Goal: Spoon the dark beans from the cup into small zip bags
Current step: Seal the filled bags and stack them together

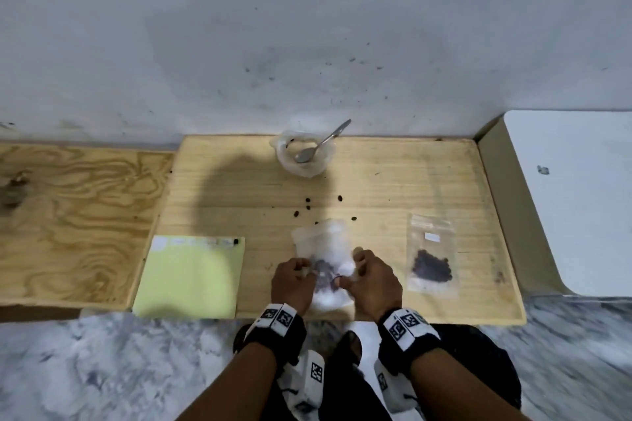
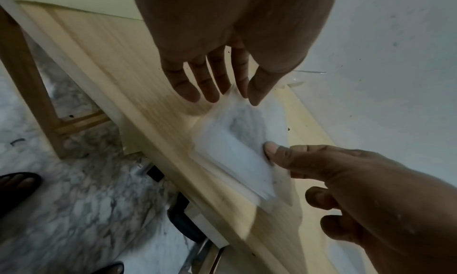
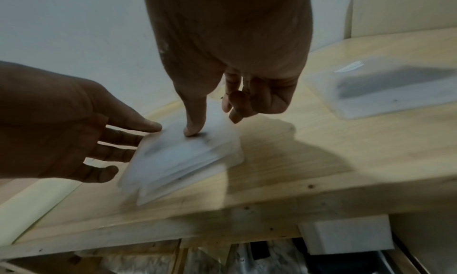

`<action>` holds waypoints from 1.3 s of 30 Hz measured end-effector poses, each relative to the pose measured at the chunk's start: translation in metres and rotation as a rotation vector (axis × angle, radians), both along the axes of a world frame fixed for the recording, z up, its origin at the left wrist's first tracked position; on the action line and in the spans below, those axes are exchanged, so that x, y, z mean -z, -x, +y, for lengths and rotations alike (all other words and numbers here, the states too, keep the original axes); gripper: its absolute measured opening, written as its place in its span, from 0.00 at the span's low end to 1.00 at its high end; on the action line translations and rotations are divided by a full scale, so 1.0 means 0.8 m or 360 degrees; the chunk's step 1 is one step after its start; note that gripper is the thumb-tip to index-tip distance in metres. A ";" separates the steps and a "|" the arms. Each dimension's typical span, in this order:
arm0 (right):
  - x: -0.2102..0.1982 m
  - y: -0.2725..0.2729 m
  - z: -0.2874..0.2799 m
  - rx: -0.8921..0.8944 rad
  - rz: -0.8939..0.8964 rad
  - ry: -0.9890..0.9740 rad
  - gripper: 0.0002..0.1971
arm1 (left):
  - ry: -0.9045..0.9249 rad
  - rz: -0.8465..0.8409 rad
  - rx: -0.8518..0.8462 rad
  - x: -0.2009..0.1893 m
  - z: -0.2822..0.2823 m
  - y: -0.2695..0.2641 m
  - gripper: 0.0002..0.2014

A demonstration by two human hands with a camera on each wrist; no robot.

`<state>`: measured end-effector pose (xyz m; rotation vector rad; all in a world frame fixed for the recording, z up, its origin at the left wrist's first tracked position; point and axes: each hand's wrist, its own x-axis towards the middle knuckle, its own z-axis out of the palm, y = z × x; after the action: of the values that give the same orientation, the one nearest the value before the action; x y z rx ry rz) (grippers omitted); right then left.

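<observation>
A small clear zip bag [image 1: 323,243] with dark beans in its lower part lies near the table's front edge, between both hands. My left hand [image 1: 294,278] pinches its left edge between thumb and fingers; in the left wrist view the edge rises into that pinch [image 2: 237,94]. My right hand [image 1: 369,278] has its thumb pressed onto the bag [image 3: 178,161], with the other fingers [image 3: 237,104] curled at the bag's right edge. The clear cup [image 1: 284,147] stands at the back centre with the metal spoon [image 1: 321,142] resting in it. The wrist views are blurred.
A second zip bag [image 1: 431,260] with beans in it lies flat to the right. Several loose beans [image 1: 307,205] are scattered mid-table. A yellow sheet [image 1: 189,277] covers the table's front left corner. A white slab [image 1: 574,198] adjoins the wooden table [image 1: 393,188] on the right.
</observation>
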<state>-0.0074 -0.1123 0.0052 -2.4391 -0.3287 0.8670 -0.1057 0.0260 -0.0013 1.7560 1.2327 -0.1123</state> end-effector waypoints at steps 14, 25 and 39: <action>-0.020 0.001 0.006 0.0388 0.0253 -0.0778 0.09 | 0.0130 -0.0350 -0.0222 -0.016 0.003 0.010 0.07; -0.061 0.062 0.144 0.0191 0.0831 -0.0936 0.10 | 0.0540 -0.0900 -0.0607 -0.055 0.141 0.092 0.14; 0.009 0.200 0.351 -0.0088 0.0093 -0.0316 0.15 | 0.0273 -0.0911 -0.1105 -0.046 0.436 0.241 0.11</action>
<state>-0.1675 0.1682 -0.0019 -2.2270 -0.4405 0.8833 -0.2982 0.3746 0.0357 1.0228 1.2714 0.6274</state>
